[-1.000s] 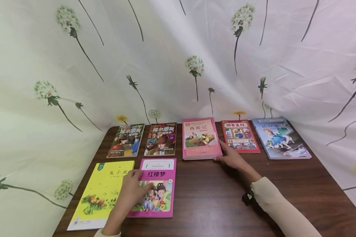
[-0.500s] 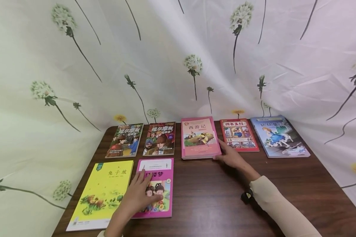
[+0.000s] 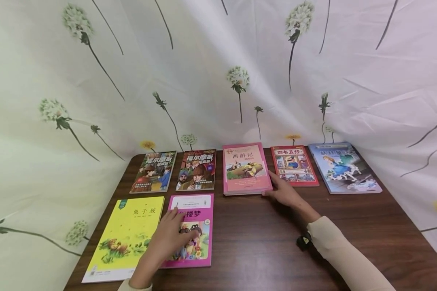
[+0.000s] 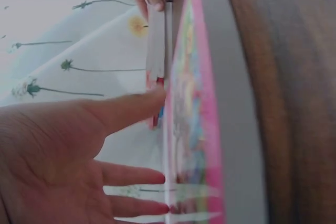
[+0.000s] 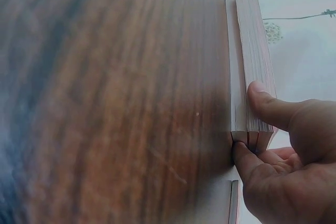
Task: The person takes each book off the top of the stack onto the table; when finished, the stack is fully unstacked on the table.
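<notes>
In the head view my left hand (image 3: pixel 171 234) lies over the left side of a magenta book (image 3: pixel 201 206), its fingers and thumb spread. The left wrist view shows that hand's straight fingers (image 4: pixel 134 176) reaching to the magenta book's edge. My right hand (image 3: pixel 285 194) holds the near right corner of a small stack of pink books (image 3: pixel 245 184) at the back middle. In the right wrist view its thumb (image 5: pixel 270 107) presses the page edges, and the other fingers are bent around the corner of the stack (image 5: pixel 254 51). A yellow book (image 3: pixel 120 230) lies just left of the magenta one.
Two comic-style books, one green-toned (image 3: pixel 154 171) and one dark red (image 3: pixel 196 169), lie at the back left. A red book (image 3: pixel 295 165) and a blue book (image 3: pixel 344 167) lie right of the stack. Behind the brown table (image 3: pixel 258 242) hangs a dandelion-print cloth (image 3: pixel 204 81).
My left hand has moved right from the gap between the yellow and magenta books onto the magenta book, its fingers spreading. My right hand has stayed at the pink stack's corner.
</notes>
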Demonstrator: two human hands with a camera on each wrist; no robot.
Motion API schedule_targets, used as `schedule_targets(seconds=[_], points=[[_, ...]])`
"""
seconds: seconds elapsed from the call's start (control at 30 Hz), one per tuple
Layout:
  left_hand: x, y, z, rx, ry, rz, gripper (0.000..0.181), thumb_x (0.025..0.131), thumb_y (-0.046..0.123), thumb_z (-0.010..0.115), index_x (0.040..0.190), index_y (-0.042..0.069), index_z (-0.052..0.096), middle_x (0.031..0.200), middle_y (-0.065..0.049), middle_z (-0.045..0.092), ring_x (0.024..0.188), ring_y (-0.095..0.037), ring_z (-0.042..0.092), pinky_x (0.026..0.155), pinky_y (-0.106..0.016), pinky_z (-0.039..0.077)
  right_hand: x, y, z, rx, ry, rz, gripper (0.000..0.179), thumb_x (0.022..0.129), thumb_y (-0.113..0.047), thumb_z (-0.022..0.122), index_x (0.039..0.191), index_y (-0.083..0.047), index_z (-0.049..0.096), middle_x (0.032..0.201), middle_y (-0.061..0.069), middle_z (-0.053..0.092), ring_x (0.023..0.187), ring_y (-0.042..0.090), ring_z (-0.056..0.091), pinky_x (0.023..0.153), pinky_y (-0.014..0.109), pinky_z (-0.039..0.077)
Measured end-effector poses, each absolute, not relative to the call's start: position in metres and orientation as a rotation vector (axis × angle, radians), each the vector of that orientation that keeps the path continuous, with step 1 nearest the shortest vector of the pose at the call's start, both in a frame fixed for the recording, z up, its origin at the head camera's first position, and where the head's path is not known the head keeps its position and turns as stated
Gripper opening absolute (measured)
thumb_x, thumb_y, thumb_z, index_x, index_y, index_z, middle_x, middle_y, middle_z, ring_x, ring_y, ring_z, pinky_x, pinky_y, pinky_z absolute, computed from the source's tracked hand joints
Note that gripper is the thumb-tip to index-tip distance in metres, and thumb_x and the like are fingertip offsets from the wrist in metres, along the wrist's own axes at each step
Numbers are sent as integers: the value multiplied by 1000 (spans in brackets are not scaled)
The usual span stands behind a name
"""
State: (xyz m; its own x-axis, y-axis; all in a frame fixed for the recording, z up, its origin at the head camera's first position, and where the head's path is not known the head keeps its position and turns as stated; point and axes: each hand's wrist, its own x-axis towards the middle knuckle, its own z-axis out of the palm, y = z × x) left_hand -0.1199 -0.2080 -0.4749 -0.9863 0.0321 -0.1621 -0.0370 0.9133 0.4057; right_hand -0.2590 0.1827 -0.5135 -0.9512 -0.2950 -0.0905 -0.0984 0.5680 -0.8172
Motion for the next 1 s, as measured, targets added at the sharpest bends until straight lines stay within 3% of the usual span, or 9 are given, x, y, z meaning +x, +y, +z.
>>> schedule_targets(seconds=[0.27, 0.43, 0.63, 0.9, 1.0], points=[[-145, -187, -457, 51, 2911, 828, 74, 96, 38, 80, 152, -3, 54, 153, -26, 57, 143, -48, 54, 114, -64, 47, -257, 184, -510, -311, 2578, -1317, 91, 103, -26, 74, 171, -4, 18, 172, 29, 28, 161, 47, 26, 128, 65, 26], [-172, -167, -453, 149, 2883, 955, 71, 98, 36, 78, 155, 2, 52, 155, -23, 58, 143, -45, 55, 114, -63, 48, -256, 183, -510, -316, 2584, -1316, 90, 103, -26, 73, 171, -4, 18, 172, 30, 29, 160, 48, 27, 128, 65, 27], [-210, -145, -463, 292, 2798, 1143, 81, 98, 35, 78, 162, 2, 41, 165, -23, 45, 153, -46, 43, 123, -63, 39, -257, 184, -511, -320, 2580, -1322, 91, 103, -26, 74, 171, -3, 18, 171, 30, 29, 160, 48, 27, 128, 64, 27], [-242, -127, -484, 332, 2619, 1242, 115, 90, 41, 86, 171, 3, 14, 178, -20, 16, 163, -42, 23, 129, -61, 30, -258, 184, -512, -305, 2564, -1323, 92, 102, -27, 74, 171, -5, 17, 172, 30, 29, 160, 47, 27, 128, 65, 26], [-247, -125, -490, 303, 2571, 1247, 125, 86, 37, 90, 172, 4, 6, 179, -20, 11, 163, -43, 23, 128, -62, 31, -258, 184, -512, -293, 2562, -1326, 91, 103, -26, 74, 171, -6, 18, 172, 29, 28, 161, 47, 26, 128, 65, 26]])
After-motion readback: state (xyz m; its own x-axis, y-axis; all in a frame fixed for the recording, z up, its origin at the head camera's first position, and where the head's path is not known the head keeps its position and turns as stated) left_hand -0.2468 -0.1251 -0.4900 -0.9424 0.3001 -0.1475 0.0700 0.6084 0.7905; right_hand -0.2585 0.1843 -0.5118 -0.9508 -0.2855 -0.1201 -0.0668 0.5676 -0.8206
